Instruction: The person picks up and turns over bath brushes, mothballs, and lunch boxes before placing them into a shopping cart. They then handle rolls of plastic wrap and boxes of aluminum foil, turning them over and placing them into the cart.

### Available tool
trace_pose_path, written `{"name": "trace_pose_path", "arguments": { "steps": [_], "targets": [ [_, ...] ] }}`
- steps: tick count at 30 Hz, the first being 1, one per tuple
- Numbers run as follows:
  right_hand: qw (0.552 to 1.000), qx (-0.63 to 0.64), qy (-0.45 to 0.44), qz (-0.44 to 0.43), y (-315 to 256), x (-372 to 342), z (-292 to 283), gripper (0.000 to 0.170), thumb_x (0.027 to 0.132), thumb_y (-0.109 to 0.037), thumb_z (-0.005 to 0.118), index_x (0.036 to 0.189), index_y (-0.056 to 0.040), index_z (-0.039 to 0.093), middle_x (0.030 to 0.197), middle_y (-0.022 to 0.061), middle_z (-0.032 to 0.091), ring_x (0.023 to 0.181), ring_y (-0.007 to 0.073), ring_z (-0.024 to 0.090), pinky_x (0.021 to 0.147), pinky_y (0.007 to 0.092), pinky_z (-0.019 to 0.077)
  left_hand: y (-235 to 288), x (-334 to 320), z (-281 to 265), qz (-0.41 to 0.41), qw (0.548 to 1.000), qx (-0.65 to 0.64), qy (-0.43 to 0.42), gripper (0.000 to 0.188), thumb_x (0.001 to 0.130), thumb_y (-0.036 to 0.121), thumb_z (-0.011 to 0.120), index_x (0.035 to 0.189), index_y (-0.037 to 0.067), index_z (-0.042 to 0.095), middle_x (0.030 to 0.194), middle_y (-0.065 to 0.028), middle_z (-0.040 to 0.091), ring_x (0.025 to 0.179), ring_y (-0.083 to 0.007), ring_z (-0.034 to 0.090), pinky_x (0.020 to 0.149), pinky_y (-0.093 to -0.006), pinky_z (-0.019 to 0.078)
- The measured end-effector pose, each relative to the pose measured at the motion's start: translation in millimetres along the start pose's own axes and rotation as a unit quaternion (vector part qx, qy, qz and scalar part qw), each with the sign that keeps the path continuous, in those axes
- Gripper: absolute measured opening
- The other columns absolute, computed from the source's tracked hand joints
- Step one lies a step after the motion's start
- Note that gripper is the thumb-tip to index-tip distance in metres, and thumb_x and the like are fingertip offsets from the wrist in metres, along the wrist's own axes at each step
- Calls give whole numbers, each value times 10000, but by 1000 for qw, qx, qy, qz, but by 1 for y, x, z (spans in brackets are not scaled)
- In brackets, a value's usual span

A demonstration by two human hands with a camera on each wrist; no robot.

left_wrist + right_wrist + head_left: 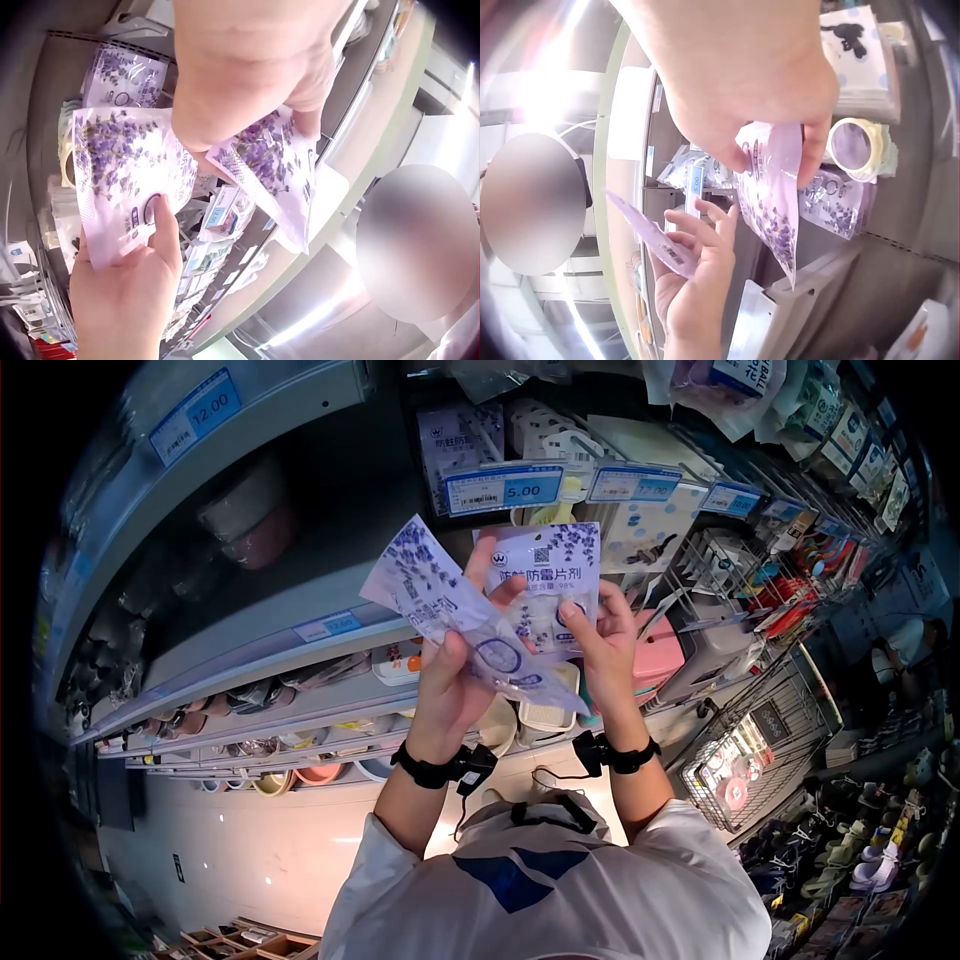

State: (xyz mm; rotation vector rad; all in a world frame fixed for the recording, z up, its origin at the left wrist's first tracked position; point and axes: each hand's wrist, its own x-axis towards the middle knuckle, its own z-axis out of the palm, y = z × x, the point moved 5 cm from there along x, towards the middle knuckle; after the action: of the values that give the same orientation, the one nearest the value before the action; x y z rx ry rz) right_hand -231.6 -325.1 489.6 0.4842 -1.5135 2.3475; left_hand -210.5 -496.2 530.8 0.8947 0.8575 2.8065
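Two light purple packets of mothproofing tablets, printed with lavender sprigs, are held up before the shelf. My left hand (455, 695) grips the left packet (410, 575), which is tilted, its thumb on the front and some fingers reaching past its edge toward the other packet. With the thumb on its front, my right hand (608, 650) pinches the right packet (570, 550), nearly upright and facing me. The left wrist view shows the right packet (124, 169) in front of the shelf, and the left packet (274, 157) below my left hand.
Similar purple packets (460, 440) stand on the shelf behind a 5.00 price tag (505, 488). Left of the hands runs a long shelf edge (240, 645). A wire shopping cart (760, 760) is at the right, near racks of shoes (850, 860). Pink bins (655, 655) stand below.
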Motion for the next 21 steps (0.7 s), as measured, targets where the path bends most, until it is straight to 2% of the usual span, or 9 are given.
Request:
{"name": "trace_pose_path", "arguments": {
  "steps": [2,4,5,7,8,10,14,15,21],
  "targets": [
    [1000,0,-4,-3,2,13,3,320,973,-43,695,1254,18,554,1105,91,731,990,95,668,885,256,514,3,12,-2,24,1000,7,-8,302,890,421,800,1025,196,650,1723,-97,94,1398,-243,415,876,-407,621],
    [1000,2,-12,-12,2,21,3,327,969,-45,700,1255,23,555,1106,99,731,993,96,667,887,256,512,5,16,-5,30,999,-18,-35,808,882,450,794,1537,195,394,1697,-114,173,1342,-265,463,872,-424,645],
    [1000,13,-17,-11,2,24,3,328,964,-45,705,1249,28,558,1100,105,731,993,96,667,885,255,512,7,19,-6,32,999,-11,-32,808,882,450,794,1537,195,394,1697,-114,173,1342,-265,463,872,-424,645],
    [999,14,-38,-22,-1,28,8,325,964,-42,705,1246,29,560,1098,105,732,987,97,669,878,255,515,11,18,-4,43,995,-40,-82,493,871,437,813,1248,197,605,1657,-103,234,1288,-274,490,843,-448,654],
    [998,11,-57,-37,-3,31,11,321,963,-38,704,1243,31,563,1095,105,733,981,97,671,870,255,518,14,19,-3,45,995,-34,-77,493,871,437,813,1248,197,605,1657,-103,234,1288,-274,490,843,-448,654],
    [996,25,-70,-42,-4,36,16,321,963,-38,704,1243,32,563,1093,105,734,974,97,673,860,254,520,22,21,7,44,992,-24,-113,347,862,423,828,1010,182,627,1626,-95,266,1249,-278,506,843,-459,655],
    [994,36,-87,-47,-6,47,29,322,963,-40,708,1241,33,564,1082,105,737,950,98,677,837,250,524,34,30,23,80,983,-23,-167,338,871,433,816,997,178,633,1681,-174,148,1254,-319,546,831,-504,664],
    [994,40,-90,-45,-6,49,32,322,963,-40,708,1241,33,564,1082,105,737,950,98,677,837,250,524,36,31,23,75,982,-34,-172,315,882,430,805,995,184,643,1700,-204,56,1285,-330,550,828,-507,666],
    [994,54,-85,-47,0,61,38,333,959,-43,714,1246,33,561,1060,110,743,940,102,686,824,249,532,46,35,31,86,979,-30,-183,267,911,417,777,1014,200,660,1706,-207,-34,1335,-334,534,849,-477,663]
  ]
}}
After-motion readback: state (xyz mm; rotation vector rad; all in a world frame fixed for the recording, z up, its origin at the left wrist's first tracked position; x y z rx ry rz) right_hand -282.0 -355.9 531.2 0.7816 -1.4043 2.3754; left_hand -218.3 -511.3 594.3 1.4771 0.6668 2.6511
